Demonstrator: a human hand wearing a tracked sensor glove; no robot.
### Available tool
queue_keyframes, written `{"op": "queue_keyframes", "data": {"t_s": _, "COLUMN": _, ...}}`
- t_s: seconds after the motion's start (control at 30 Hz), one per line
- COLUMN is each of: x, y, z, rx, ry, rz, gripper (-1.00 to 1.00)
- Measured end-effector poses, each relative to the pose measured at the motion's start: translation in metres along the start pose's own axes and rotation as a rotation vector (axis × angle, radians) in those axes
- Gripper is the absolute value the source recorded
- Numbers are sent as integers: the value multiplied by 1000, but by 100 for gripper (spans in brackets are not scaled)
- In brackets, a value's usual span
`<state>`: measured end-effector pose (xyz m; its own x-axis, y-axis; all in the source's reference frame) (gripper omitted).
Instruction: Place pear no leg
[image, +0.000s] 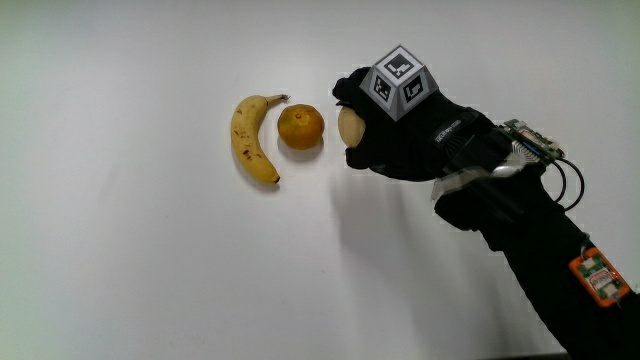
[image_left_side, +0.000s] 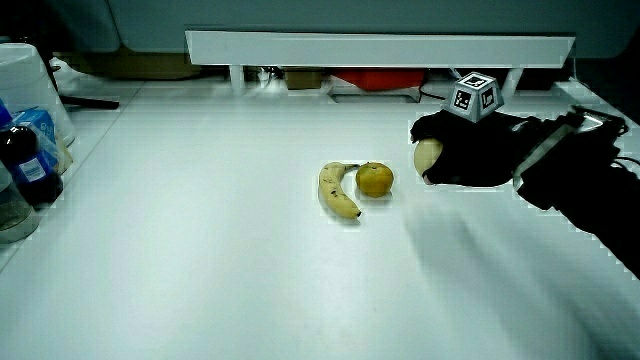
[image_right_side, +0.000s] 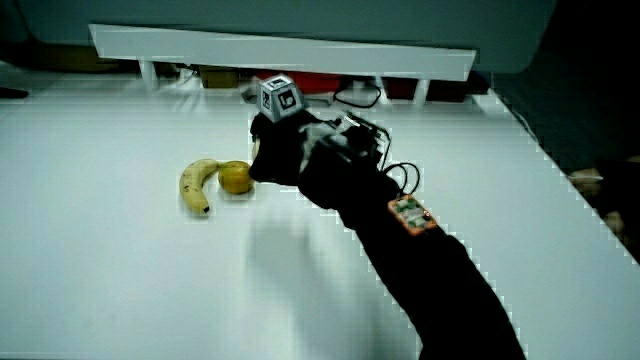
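Note:
A pale pear sits inside the curled fingers of the gloved hand, just beside the orange. In a side view the pear shows at the front of the hand, held a little above the table. In a side view the hand hides the pear. The hand is shut on the pear. A banana lies on the table beside the orange, on the side away from the hand.
The white table carries the banana and orange near its middle. Bottles and a pale container stand at one table edge. A low white partition runs along the table's edge farthest from the person.

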<state>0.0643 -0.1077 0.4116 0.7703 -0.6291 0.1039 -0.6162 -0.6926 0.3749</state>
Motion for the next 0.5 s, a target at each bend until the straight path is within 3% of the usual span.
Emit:
{"op": "queue_keyframes", "data": {"t_s": 0.3, "x": 11, "y": 16, "z": -34, "rx": -28, "ry": 43, "rz": -77, "gripper": 0}}
{"op": "queue_keyframes", "data": {"t_s": 0.5, "x": 11, "y": 20, "z": -51, "rx": -47, "ry": 66, "rz": -91, "gripper": 0}}
